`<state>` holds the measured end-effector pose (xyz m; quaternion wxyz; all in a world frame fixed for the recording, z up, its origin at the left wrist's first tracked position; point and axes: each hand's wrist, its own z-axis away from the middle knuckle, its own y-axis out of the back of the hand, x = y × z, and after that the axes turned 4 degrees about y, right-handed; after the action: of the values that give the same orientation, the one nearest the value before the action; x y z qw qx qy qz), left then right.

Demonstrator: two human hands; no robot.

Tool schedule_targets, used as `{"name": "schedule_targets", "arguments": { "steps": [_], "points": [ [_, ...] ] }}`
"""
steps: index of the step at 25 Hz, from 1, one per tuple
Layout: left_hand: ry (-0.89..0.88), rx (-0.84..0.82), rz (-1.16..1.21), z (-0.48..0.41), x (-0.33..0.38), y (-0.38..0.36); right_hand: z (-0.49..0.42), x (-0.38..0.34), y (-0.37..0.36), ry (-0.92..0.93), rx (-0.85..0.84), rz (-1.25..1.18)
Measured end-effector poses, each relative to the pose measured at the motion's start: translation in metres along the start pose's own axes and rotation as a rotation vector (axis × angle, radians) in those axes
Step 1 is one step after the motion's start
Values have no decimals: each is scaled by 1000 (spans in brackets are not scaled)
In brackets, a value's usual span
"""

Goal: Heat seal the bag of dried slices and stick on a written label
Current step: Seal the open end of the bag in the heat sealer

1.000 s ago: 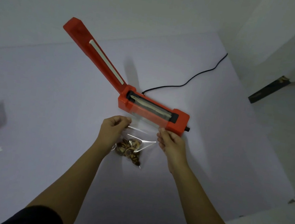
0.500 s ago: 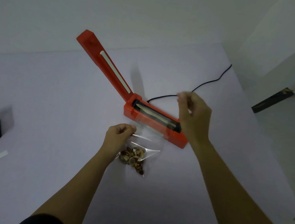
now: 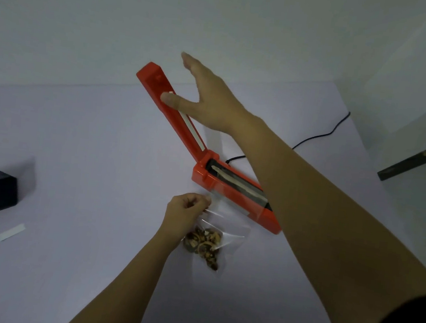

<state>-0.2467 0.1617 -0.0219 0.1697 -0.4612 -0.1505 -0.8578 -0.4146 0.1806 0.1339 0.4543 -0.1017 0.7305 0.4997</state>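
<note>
Head view shows us the clear bag (image 3: 219,224) lying at table centre, its open mouth draped over the sealer base (image 3: 237,194), brown dried slices (image 3: 204,242) bunched at its 6 o'clock end. Our left hand (image 3: 184,212) pinches the bag's upper left corner, fingers closed on the film. Our right hand (image 3: 208,99), at 12 o'clock, is spread open against the raised orange lever (image 3: 171,108), thumb on its face. We judge sealing is in hand: next, press the lever down while keeping the mouth flat. A paper strip (image 3: 11,231) waits at 9 o'clock.
</note>
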Motion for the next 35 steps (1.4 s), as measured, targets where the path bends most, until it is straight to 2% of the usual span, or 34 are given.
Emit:
{"name": "schedule_targets", "arguments": {
  "steps": [4,8,15,18,21,25,30,35],
  "points": [
    [-4,5,-9,0,-1,1,-11,-5,-4,-10,-115,-15],
    [3,4,-7,0,-1,1,-9,-11,-4,49,-127,30],
    [-1,11,21,-1,-3,-2,43,-13,33,191,2,24],
    [2,25,20,-2,-4,-4,81,1,49,215,108,44],
    [-1,17,31,-5,-6,-4,126,19,54,146,204,86],
    [-13,15,31,-4,-4,-4,180,51,42,24,231,184],
    [-39,27,19,-1,0,-5,211,94,8,-111,53,450],
    [-14,28,59,-3,-1,-3,217,113,-13,-208,-27,608]
  ]
}}
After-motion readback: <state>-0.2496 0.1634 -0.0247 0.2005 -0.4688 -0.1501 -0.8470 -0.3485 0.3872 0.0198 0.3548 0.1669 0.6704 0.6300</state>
